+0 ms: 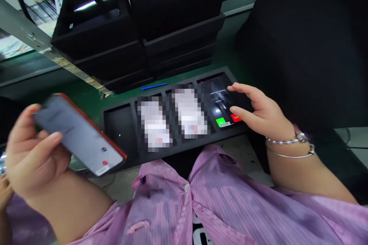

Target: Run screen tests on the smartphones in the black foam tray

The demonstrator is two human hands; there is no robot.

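My left hand (40, 147) is closed around a smartphone (80, 134) with a lit pale screen and an orange-red edge, lifted over the left end of a black foam tray (179, 149). The tray's leftmost slot shows bare black. Its two middle slots hold things blurred out by pixel blocks. In the rightmost slot lies a dark-screened phone (217, 101) with a green and a red patch at its lower end. My right hand (258, 109) is over that phone's right edge, thumb and fingers apart; whether the fingertips touch it I cannot tell.
Behind the tray a blue pen (153, 87) lies on the green work surface. Stacked black foam trays (184, 42) rise at the back, and a metal rail (77, 71) slants down on the left. A large dark shape (304, 46) fills the right side. Part of another person's arm (5, 191) shows at lower left.
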